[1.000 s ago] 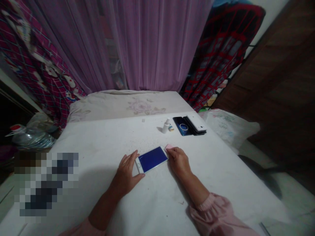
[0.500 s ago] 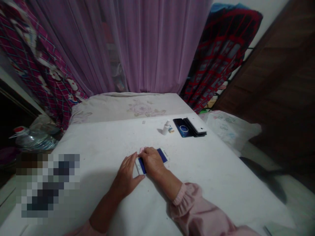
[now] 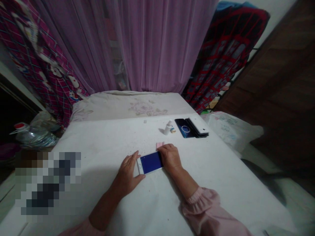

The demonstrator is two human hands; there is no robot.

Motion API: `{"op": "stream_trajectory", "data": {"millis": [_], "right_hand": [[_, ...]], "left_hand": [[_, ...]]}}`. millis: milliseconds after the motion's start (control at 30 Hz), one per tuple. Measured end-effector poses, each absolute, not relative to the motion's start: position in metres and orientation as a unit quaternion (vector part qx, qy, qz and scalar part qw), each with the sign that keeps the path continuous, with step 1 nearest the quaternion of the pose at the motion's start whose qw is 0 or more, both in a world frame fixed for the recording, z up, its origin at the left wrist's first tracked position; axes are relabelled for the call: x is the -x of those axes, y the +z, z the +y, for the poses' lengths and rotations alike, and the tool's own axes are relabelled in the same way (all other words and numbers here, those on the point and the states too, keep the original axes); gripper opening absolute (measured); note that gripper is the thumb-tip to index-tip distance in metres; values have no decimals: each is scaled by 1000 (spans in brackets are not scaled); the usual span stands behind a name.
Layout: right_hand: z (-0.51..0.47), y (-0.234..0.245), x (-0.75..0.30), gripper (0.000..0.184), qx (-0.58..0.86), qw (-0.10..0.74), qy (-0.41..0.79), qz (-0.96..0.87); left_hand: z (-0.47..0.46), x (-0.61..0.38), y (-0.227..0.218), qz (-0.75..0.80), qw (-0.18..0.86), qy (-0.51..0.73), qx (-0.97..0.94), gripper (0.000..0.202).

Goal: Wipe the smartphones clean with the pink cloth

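A white smartphone (image 3: 151, 163) with a dark blue screen lies face up on the white-covered surface. Around its left end, my left hand (image 3: 127, 170) holds it by the edges, thumb at the near corner and fingers at the far corner. My right hand (image 3: 171, 157) is closed over the phone's right end, pressing a small pink cloth (image 3: 159, 144). Part of the cloth sticks out past the phone's far edge; the rest is hidden under the fingers. The phone's right end is covered by this hand.
Beyond my right hand stands a small white spray bottle (image 3: 168, 127). Right of it are a dark blue phone (image 3: 184, 128) and a stack with a white phone (image 3: 198, 125) on top. A small pale piece (image 3: 145, 121) lies farther back. A large water bottle (image 3: 31, 136) stands off the left edge.
My right hand has slid rightward along the phone with the pink cloth, uncovering the middle of the screen. My left hand keeps its hold on the left end.
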State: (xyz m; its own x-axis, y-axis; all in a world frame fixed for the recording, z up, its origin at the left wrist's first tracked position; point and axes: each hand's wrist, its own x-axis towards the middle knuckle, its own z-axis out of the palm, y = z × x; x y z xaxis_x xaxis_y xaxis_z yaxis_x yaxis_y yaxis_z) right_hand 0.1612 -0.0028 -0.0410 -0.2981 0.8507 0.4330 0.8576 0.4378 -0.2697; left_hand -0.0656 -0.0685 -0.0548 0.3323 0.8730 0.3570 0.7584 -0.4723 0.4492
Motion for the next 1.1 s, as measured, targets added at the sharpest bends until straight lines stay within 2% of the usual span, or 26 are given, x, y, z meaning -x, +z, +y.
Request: {"op": "stream_trajectory", "data": {"millis": [233, 367, 500, 633, 767, 900, 1000, 1100], "right_hand": [[-21, -29, -95, 14, 456, 247, 24, -855], [-18, -30, -126, 17, 478, 258, 22, -840], [-13, -40, -183, 21, 533, 284, 14, -797], [-11, -56, -219, 23, 571, 400, 104, -710], [-9, -64, -225, 30, 600, 504, 212, -584], [-7, -62, -224, 30, 585, 570, 288, -499], [-14, -52, -222, 28, 567, 595, 288, -491], [-24, -36, -212, 23, 538, 576, 196, -584]], "left_hand": [[-68, 65, -59, 502, 87, 296, -808, 92], [-68, 67, -61, 493, 84, 296, -814, 89], [-68, 70, -59, 480, 67, 281, -828, 74], [-68, 76, -55, 457, 61, 241, -854, 55], [-64, 81, -52, 447, 49, 223, -865, 58], [-55, 79, -45, 430, 28, 228, -873, 50], [-48, 72, -36, 420, 4, 228, -878, 40], [-43, 63, -29, 438, -14, 214, -873, 38]]}}
